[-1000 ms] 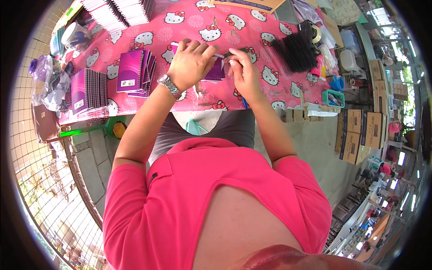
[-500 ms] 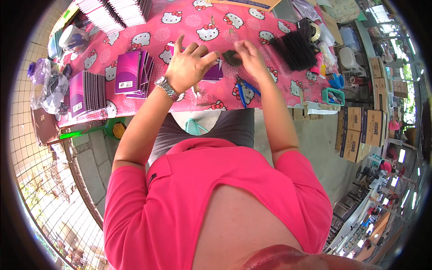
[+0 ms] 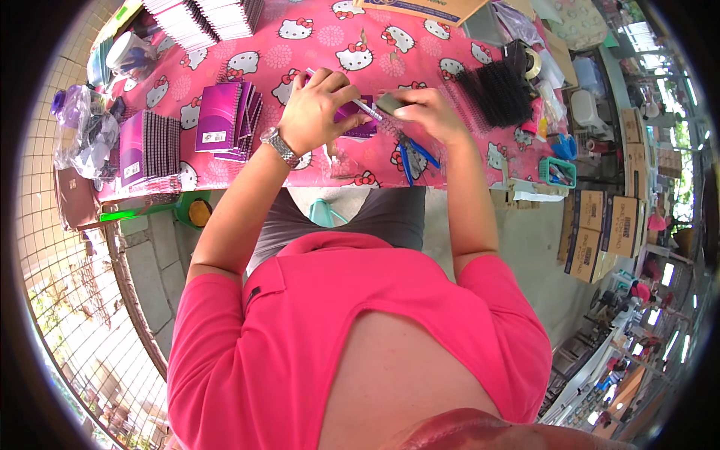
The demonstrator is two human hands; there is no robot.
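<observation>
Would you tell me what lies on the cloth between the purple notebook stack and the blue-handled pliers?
In the head view, the left hand lies between the purple notebook stack and the blue-handled pliers.

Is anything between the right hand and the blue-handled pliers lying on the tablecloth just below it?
Nothing visible does. The right hand hovers just above the blue-handled pliers, which lie in the open on the pink tablecloth; the left hand is off to the side.

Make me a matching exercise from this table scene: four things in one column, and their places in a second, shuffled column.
Things:
1. wristwatch
2. blue-handled pliers
3. black spiral bindings
4. purple notebooks

Places:
A. on the cloth below the right hand
B. on the left hand's wrist
C. stacked left of the left hand
D. piled right of the right hand

Pairs: 1-B, 2-A, 3-D, 4-C
</observation>
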